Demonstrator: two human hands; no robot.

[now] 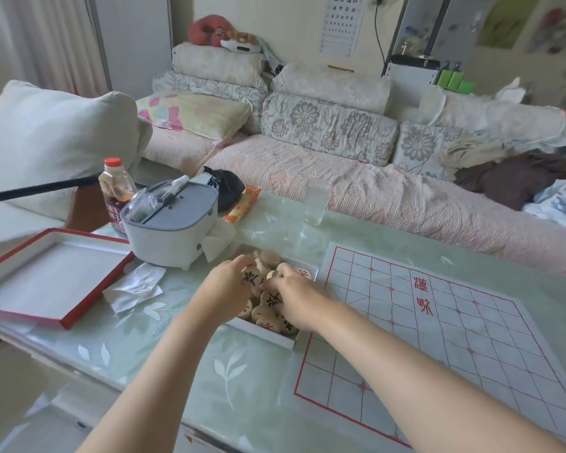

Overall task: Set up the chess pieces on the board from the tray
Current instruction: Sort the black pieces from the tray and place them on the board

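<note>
From the head camera, both your hands are down in the tray [264, 335], which sits on the worktop [164, 348] just left of the board [471, 338]. The pieces [268, 317] lie heaped in it: round wooden discs, stiff, light and smooth, likely to slide off each other. Your left hand [224, 284] curls round one disc with a black character; your right hand [294, 294] is bent over the heap, fingers buried, so you cannot tell whether it grips anything. Pinch each disc by its rim, thumb against finger. The board, right of the tray, carries no pieces yet and is thin paper, so set discs down gently.
</note>
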